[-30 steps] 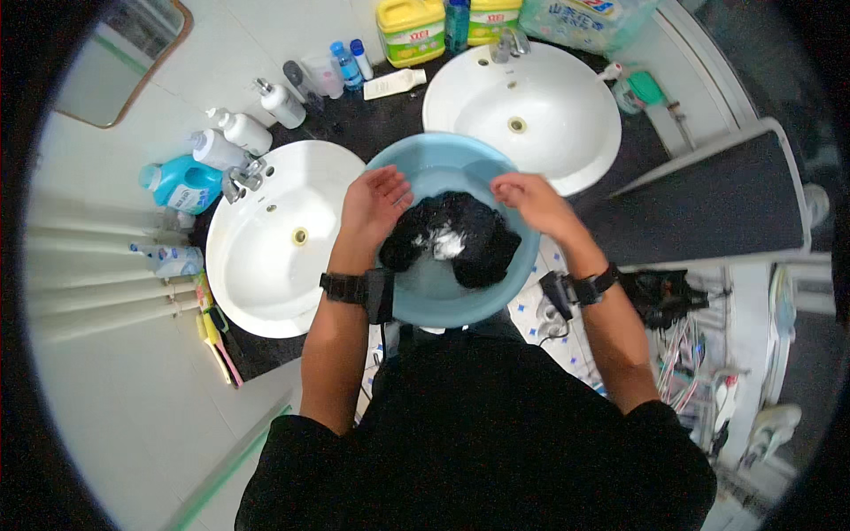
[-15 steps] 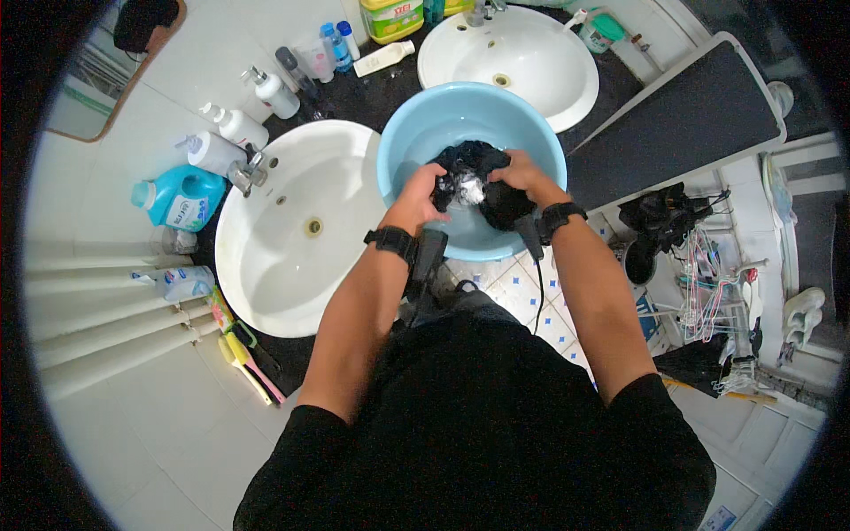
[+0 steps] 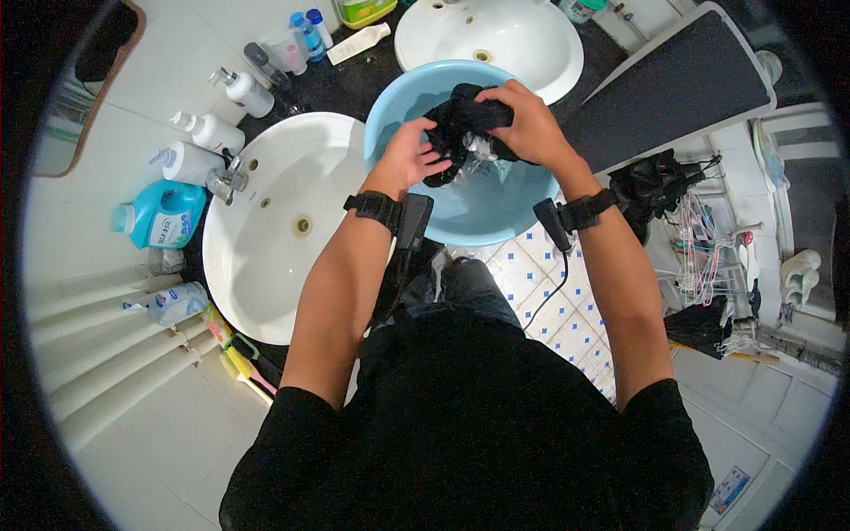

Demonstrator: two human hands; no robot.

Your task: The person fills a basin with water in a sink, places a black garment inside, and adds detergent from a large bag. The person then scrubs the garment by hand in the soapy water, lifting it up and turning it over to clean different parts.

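While the right hand grips the upper right part of a bunched black cloth between thumb and fingers, the left hand is loosely open, its fingers against the cloth's left side. The cloth is inside a round light-blue basin, a whitish patch showing at its middle. Left of the basin, a white oval sink is set in a black tabletop; another sink lies beyond.

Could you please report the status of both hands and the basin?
Left hand open against black cloth; right hand gripping it. Cloth bunched inside blue basin. Nothing visibly blocking either hand.
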